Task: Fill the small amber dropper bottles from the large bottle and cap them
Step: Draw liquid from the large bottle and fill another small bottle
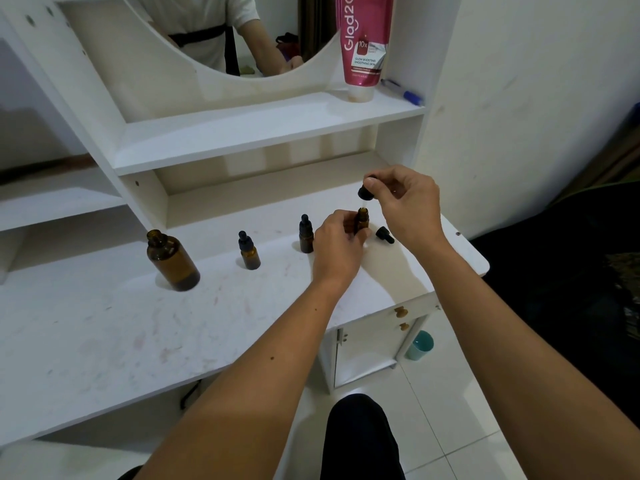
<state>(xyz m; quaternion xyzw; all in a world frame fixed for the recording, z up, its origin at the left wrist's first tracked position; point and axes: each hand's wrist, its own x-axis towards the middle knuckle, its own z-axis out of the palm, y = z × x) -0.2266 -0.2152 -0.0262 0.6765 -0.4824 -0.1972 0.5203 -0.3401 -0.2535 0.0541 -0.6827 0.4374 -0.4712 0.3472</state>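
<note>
A large amber bottle stands uncapped at the left of the white tabletop. Two small amber dropper bottles stand capped, one mid-table and one further right. My left hand grips a third small amber bottle, whose mouth is uncovered. Just above it my right hand pinches a black dropper cap with its glass tube pointing down at the bottle's mouth. Another black dropper cap lies on the table under my right wrist.
A pink tube and a blue pen sit on the upper shelf below a mirror. The table's right edge is close to my right arm. A teal cup stands on the tiled floor beside a small cabinet.
</note>
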